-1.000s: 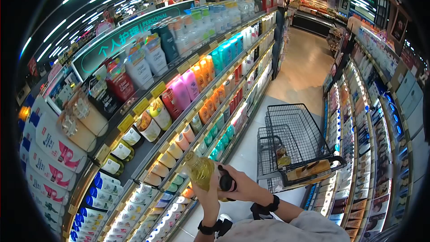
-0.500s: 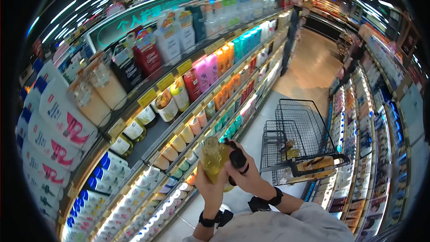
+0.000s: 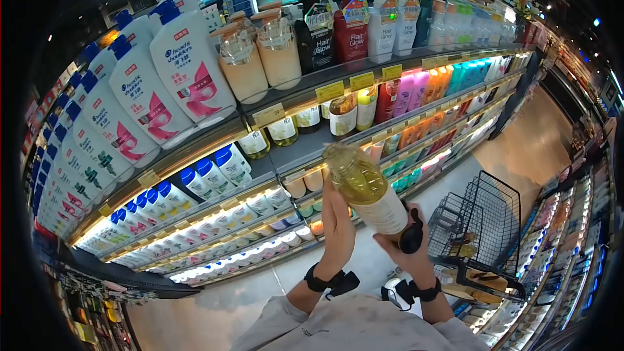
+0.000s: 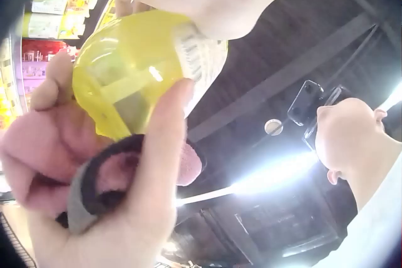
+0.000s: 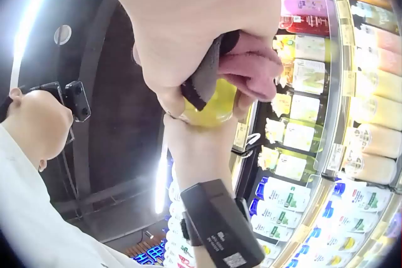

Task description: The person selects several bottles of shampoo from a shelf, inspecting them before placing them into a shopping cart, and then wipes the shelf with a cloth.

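A clear bottle of yellow liquid [image 3: 367, 188] with a white label hangs tilted in front of the shelves, its see-through end up and to the left. My right hand [image 3: 415, 257] grips the labelled lower end, thumb and fingers curled round it. Along the bottle's left side stands my left hand [image 3: 338, 227], fingers straight and touching it. In the left wrist view the thumb [image 4: 164, 130] lies against the yellow bottle [image 4: 125, 67]. A soft pink piece [image 4: 63, 139] with a dark band shows by that hand. The right wrist view shows the bottle [image 5: 217, 108] mostly covered by my right hand [image 5: 201, 35].
Similar yellow bottles [image 3: 283, 131] with white labels stand on the shelf ahead. White bottles [image 3: 188, 65] with blue caps line the left, and pump bottles [image 3: 279, 49] fill the top shelf. A black wire shopping cart [image 3: 478, 221] stands at the right, before another shelf row.
The head view has turned left toward the shelves. The bottle has tipped over and now shows its label; my hands have moved apart, the right at its lower end.
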Motion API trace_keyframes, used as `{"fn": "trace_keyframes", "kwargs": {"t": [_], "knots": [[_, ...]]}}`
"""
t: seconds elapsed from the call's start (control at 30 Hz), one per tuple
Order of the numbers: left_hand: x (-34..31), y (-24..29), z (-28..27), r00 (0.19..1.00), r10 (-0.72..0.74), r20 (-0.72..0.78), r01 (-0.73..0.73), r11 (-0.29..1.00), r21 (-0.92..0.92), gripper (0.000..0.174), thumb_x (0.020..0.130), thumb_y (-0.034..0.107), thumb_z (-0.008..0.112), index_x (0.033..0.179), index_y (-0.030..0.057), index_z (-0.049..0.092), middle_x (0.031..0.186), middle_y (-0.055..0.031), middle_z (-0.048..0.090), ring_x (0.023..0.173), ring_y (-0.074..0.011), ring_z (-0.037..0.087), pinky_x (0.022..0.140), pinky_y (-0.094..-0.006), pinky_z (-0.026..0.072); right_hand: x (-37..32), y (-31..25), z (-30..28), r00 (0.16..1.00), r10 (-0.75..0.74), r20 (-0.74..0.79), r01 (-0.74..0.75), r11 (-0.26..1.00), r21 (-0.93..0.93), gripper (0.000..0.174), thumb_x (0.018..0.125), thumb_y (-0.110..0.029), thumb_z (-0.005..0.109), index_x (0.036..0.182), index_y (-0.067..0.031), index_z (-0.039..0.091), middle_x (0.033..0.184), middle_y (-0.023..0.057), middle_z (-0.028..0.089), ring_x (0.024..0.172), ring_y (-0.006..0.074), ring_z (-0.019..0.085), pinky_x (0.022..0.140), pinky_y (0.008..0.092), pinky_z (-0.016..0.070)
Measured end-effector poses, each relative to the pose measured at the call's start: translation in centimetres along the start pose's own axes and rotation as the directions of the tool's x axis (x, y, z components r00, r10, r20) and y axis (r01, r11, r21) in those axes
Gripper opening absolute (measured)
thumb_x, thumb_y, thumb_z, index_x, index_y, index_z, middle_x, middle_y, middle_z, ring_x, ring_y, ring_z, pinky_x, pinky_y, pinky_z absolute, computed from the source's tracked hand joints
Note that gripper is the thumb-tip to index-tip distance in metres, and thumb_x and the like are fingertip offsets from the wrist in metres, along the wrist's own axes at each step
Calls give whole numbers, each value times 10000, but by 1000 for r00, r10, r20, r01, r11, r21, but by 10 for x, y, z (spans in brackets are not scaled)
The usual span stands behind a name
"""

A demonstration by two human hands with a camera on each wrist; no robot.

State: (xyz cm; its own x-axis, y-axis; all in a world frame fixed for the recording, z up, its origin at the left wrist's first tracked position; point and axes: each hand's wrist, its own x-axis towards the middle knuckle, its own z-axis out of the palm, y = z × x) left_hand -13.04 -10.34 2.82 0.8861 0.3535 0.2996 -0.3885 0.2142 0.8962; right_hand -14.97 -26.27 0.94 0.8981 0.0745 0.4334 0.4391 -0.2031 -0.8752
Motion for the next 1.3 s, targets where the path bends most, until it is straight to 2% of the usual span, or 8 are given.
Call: {"fn": "trace_keyframes", "kwargs": {"t": [0.17,0.23,0.37,0.57,0.83,1.0,1.13,1.3], "knots": [[-13,5,25,994,-101,53,113,914,-389,492,888,3,632,1341,-9,440,1254,-107,576,1190,-195,544,1043,-360,432,15,-9,-24,970,-184,158,209,964,-162,782,686,-87,886,1371,-46,512,1292,172,461,1169,333,549,992,394,456],[-8,1,34,994,-46,100,88,879,-469,607,860,21,666,1396,19,382,1259,-125,564,1185,-208,548,1004,-367,469,6,-1,-16,949,-261,176,233,959,163,737,865,-378,743,1470,-80,446,1560,200,284,1438,347,323,1143,417,307],[-12,-4,59,955,152,255,-69,949,-308,712,790,39,732,1402,14,369,1267,-140,541,1158,-206,545,984,-364,470,9,2,-13,974,218,-57,-73,543,837,674,1021,-547,442,1494,-69,390,1527,125,396,1390,239,407,1138,375,336],[-16,-9,108,761,399,512,-299,915,-270,983,713,129,804,1493,31,214,1271,-170,522,1187,-240,531,1006,-379,442,-4,18,-65,876,481,-14,-328,618,715,411,1039,-469,478,1272,-139,552,1213,11,612,1132,110,571,940,284,462],[-42,-4,172,840,180,512,-217,976,13,831,714,110,822,1413,-12,391,1326,-175,494,1171,-222,549,980,-352,460,-13,14,-145,762,627,-163,-378,634,675,505,1020,-531,479,1301,-116,534,924,12,641,578,52,558,413,202,417],[-72,-19,227,944,5,329,108,939,-325,797,748,94,838,1376,25,352,1268,-143,543,1172,-222,576,975,-341,489,-50,34,-184,786,391,-478,-257,911,322,441,1029,-304,554,1390,-62,477,1016,13,613,593,28,495,475,182,402],[-72,-12,255,752,356,554,-298,934,-197,807,615,246,940,1280,32,534,1197,-113,554,1095,-230,592,915,-350,488,-97,69,-249,813,398,-425,-383,915,123,458,997,-385,594,1238,-3,525,900,45,635,635,100,572,525,236,440],[-86,-14,284,701,288,653,-276,953,-124,831,591,323,944,1291,47,590,1151,-111,594,1008,-225,599,913,-353,474,-119,73,-302,958,50,-281,-70,995,-64,567,970,-368,639,1328,32,457,1116,85,639,816,146,618,639,288,469]]}}
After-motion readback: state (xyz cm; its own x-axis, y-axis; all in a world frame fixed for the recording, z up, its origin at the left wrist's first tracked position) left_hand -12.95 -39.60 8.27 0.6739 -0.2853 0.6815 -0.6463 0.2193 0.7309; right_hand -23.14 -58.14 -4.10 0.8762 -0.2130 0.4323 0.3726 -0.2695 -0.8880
